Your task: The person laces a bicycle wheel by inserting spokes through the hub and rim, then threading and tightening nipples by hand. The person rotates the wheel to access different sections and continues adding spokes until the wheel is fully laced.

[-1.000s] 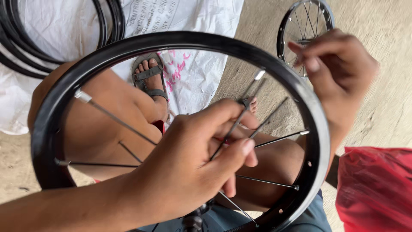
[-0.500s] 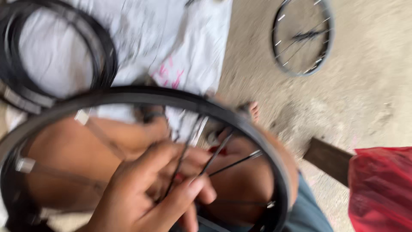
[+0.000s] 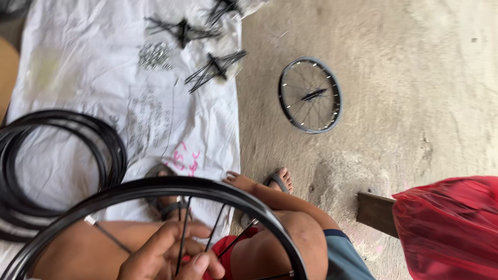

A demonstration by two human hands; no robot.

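1. A person seated on a rough grey concrete floor point(image 3: 394, 78) holds a black metal bicycle wheel rim point(image 3: 207, 187) across the knees; the rim fills the lower left of the head view, from 6 to 9 o'clock.
2. One of the hands point(image 3: 168, 256) shows at 7 o'clock inside the rim, fingers curled and pinching a thin black wire spoke point(image 3: 182, 233) that runs up to the rim's inner edge. Which hand it is cannot be told from this view, and the other hand is out of view.
3. Further thin spokes point(image 3: 236, 239) fan from near the hand to the rim at 5 o'clock.
4. The person's sandalled feet point(image 3: 275, 181) rest on the floor just past the rim, at the edge of a white printed cloth sheet point(image 3: 78, 67).
5. On the sheet lie bundles of loose black spokes point(image 3: 212, 67) at 12 o'clock, a small heap of silver metal nipples point(image 3: 154, 54) beside them, and a stack of black rims point(image 3: 52, 171) at 9 o'clock.
6. A small finished black spoked wheel point(image 3: 310, 95) lies flat on the floor at 1 o'clock, well apart from the sheet.
7. A red translucent plastic bag point(image 3: 451, 228) sits at 4 o'clock, touching a dark wooden board point(image 3: 376, 212).
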